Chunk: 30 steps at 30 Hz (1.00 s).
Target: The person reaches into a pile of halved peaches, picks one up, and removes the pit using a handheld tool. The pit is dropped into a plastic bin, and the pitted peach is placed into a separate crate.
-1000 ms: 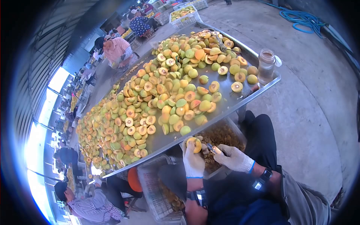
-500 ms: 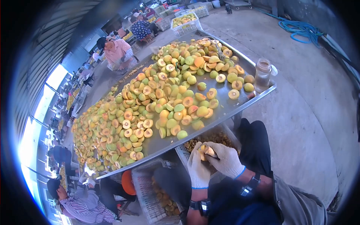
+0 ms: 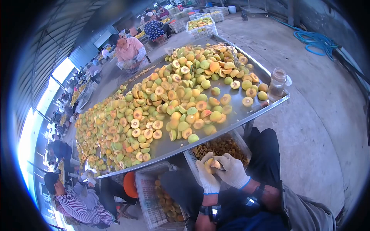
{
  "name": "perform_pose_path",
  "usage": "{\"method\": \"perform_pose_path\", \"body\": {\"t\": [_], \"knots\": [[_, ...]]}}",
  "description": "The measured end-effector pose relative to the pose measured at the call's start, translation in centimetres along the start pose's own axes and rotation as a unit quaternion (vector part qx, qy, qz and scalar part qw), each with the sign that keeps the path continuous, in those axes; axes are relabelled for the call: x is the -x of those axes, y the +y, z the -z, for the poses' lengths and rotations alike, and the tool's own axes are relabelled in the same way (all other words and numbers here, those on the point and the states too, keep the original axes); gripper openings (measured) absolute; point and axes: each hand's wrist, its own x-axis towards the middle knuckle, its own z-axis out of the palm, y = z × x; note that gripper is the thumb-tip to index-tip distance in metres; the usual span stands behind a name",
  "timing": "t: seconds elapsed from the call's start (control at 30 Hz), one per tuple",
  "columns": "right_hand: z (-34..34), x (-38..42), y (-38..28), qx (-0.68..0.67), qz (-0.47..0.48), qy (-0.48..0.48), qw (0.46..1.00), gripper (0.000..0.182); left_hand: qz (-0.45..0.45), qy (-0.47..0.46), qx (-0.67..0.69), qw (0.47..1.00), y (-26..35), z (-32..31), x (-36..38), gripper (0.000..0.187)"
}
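My left hand (image 3: pixel 208 175), in a pale glove, is closed around a yellow fruit (image 3: pixel 210 164) above the crate of pits and scraps (image 3: pixel 221 148). Close against it, my right hand (image 3: pixel 232 170), also gloved, has its fingers closed around a small light-coloured thing that touches the fruit; it is too small to name. Beyond both hands stands a metal table (image 3: pixel 266 111) heaped with halved yellow-green fruit (image 3: pixel 158 104).
A clear bottle (image 3: pixel 277 84) stands at the table's right corner. Left of my knees is a white crate (image 3: pixel 148 200) holding fruit. A person in stripes (image 3: pixel 83 204) sits at left; another in pink (image 3: pixel 129 50) is across the table. A blue hose (image 3: pixel 316 42) lies on the floor.
The view has shifted, so the table and crates appear slightly to the right. Both my hands stay together at the fruit, a little lower in the picture.
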Motion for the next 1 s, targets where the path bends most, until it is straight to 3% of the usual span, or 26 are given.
{"method": "perform_pose_path", "body": {"t": [0.17, 0.3, 0.4, 0.5, 0.7, 1.0], "knots": [[0.0, 0.3, 0.5, 0.005, 0.017, -0.009, 1.000, 0.024, 0.044, 0.047, -0.062, 0.996, -1.1, 1.1, -1.4, 0.052], [0.8, -0.4, 0.7, -0.037, 0.010, -0.029, 0.999, 0.023, 0.000, 0.072, -0.067, 0.995, -0.8, 0.2, -0.8, 0.050], [2.7, -0.6, 0.3, -0.147, -0.135, -0.143, 0.969, 0.027, -0.013, 0.030, -0.036, 0.999, 0.1, 0.7, -1.3, 0.049], [3.7, -0.3, -0.5, -0.114, -0.197, -0.204, 0.952, 0.031, -0.028, 0.014, -0.017, 0.999, 0.7, 0.8, -1.5, 0.050], [2.8, -0.2, -1.7, -0.072, -0.198, -0.247, 0.946, 0.044, 0.009, 0.020, 0.011, 1.000, 1.1, -0.2, -0.7, 0.050], [2.5, -0.1, -1.4, -0.023, -0.192, -0.250, 0.949, 0.043, 0.007, 0.004, -0.009, 1.000, 0.3, 0.1, -1.0, 0.051]]}}
